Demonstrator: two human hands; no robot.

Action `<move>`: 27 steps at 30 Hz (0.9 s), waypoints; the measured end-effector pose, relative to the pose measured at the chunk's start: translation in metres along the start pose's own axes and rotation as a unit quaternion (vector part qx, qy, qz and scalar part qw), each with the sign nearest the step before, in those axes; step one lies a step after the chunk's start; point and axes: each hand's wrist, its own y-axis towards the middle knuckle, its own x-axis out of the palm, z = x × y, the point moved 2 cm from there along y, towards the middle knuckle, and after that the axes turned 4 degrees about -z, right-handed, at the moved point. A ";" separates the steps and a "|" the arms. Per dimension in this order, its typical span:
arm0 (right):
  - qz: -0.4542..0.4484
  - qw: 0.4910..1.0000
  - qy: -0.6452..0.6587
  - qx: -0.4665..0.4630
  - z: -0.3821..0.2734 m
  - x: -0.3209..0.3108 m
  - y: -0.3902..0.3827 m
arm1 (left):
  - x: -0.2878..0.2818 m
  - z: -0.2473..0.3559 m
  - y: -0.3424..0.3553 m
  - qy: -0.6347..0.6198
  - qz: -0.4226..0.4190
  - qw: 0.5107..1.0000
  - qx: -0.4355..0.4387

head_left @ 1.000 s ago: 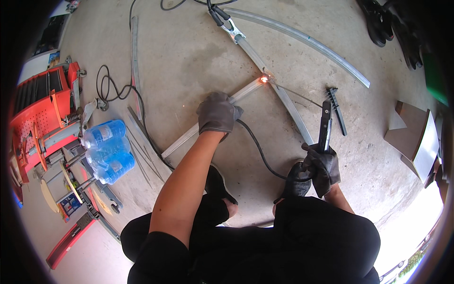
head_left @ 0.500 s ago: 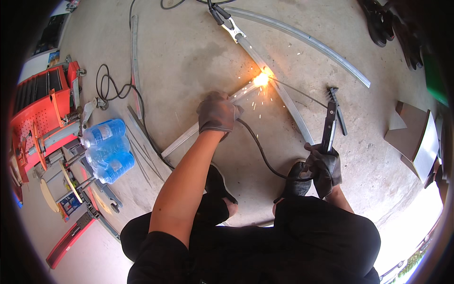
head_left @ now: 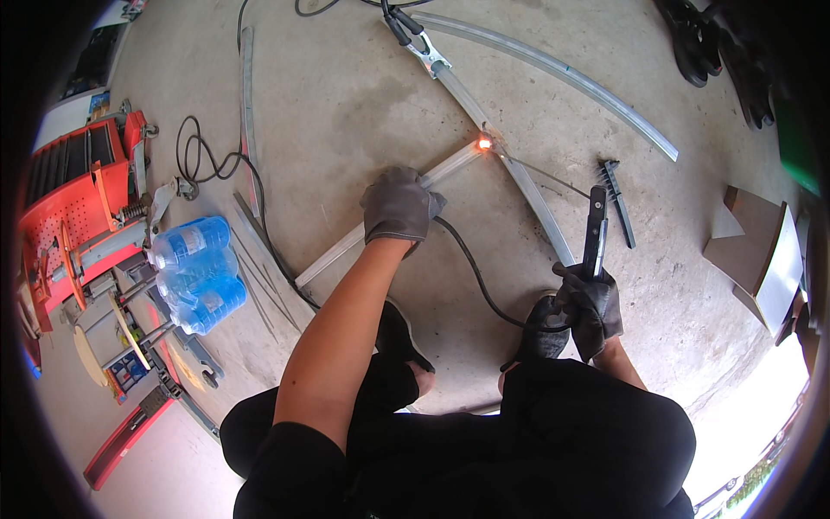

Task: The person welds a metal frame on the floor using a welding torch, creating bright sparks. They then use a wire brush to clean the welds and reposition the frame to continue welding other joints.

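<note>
The glow [head_left: 484,144] at one o'clock has just shrunk, suggesting a weaker arc, left grip [head_left: 398,205] clasping a bar [head_left: 454,164], right grip [head_left: 590,307] an electrode holder [head_left: 595,235].

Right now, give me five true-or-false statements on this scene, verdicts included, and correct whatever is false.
1. The right hand grips the electrode holder. True.
2. The left hand touches nothing. False: it is closed on the lower-left metal bar.
3. An orange-red glow shows where the two bars meet. True.
4. The blue bottles are on the right of the scene. False: they are on the left, near the red tool cart.
5. The clamp is at the upper end of the other metal bar. True.
</note>
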 end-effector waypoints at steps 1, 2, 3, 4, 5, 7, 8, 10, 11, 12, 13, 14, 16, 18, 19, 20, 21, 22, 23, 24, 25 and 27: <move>-0.001 1.000 -0.004 -0.003 0.001 -0.001 0.000 | -0.001 0.001 0.000 0.000 0.003 1.000 0.000; -0.002 1.000 -0.009 -0.006 0.001 -0.002 0.000 | -0.002 0.002 -0.001 -0.001 0.001 1.000 0.000; 0.000 1.000 -0.009 -0.004 0.000 -0.001 0.000 | -0.002 0.003 -0.001 -0.003 -0.001 1.000 0.001; 0.001 1.000 -0.010 -0.002 -0.001 0.000 0.000 | -0.003 0.003 -0.001 -0.005 -0.003 1.000 0.001; 0.003 1.000 -0.011 0.001 -0.002 0.001 -0.001 | -0.003 0.003 -0.001 -0.005 0.001 1.000 0.002; -0.001 1.000 -0.006 -0.003 -0.002 0.000 -0.002 | -0.003 0.002 -0.001 -0.007 0.007 1.000 0.005; -0.003 1.000 -0.003 -0.005 -0.003 0.001 -0.003 | -0.003 0.001 -0.001 -0.014 0.002 1.000 0.003; -0.001 1.000 -0.018 -0.015 -0.007 0.004 -0.006 | -0.002 0.001 -0.001 -0.028 -0.006 1.000 0.000; 0.000 1.000 -0.025 -0.019 -0.008 0.005 -0.006 | -0.002 0.001 -0.001 -0.023 -0.006 1.000 -0.002; -0.011 0.999 -0.030 -0.039 -0.006 0.004 -0.005 | -0.002 0.001 0.000 -0.018 -0.006 1.000 -0.004; -0.021 0.997 -0.036 -0.059 -0.004 0.003 -0.003 | -0.002 0.001 0.000 -0.014 -0.006 1.000 -0.005; -0.032 0.996 -0.042 -0.079 -0.003 0.001 -0.002 | -0.002 0.002 0.000 -0.006 -0.001 1.000 -0.005; -0.027 0.996 -0.051 -0.065 -0.002 0.000 -0.001 | -0.005 0.007 -0.003 0.011 0.009 1.000 -0.005; -0.019 0.997 -0.047 -0.053 -0.004 0.001 -0.002 | -0.012 0.010 -0.003 -0.020 -0.048 0.998 -0.041; -0.017 0.998 -0.041 -0.046 -0.006 0.005 -0.003 | -0.016 0.010 -0.004 -0.036 -0.076 0.995 -0.061; 0.008 1.000 0.016 0.006 0.005 -0.005 0.004 | -0.017 0.009 -0.005 -0.019 -0.051 0.997 -0.045; 0.019 0.999 -0.035 -0.031 0.014 -0.014 0.002 | -0.016 0.007 -0.007 -0.003 -0.027 0.999 -0.029; 0.003 0.999 -0.006 -0.036 0.008 -0.009 -0.001 | -0.009 0.006 -0.006 0.011 -0.005 1.000 -0.009; -0.018 0.999 0.023 -0.041 -0.002 -0.002 -0.006 | -0.005 0.003 -0.006 0.028 0.018 0.999 0.007; -0.003 1.000 0.014 -0.025 -0.007 0.000 -0.010 | -0.002 0.000 -0.003 0.020 0.022 0.999 0.021; -0.006 0.999 0.014 -0.032 -0.010 0.001 -0.012 | -0.002 0.001 -0.003 0.020 0.004 1.000 0.014; -0.012 0.999 0.014 -0.046 -0.014 0.002 -0.014 | -0.002 0.002 -0.003 0.021 -0.032 0.999 0.001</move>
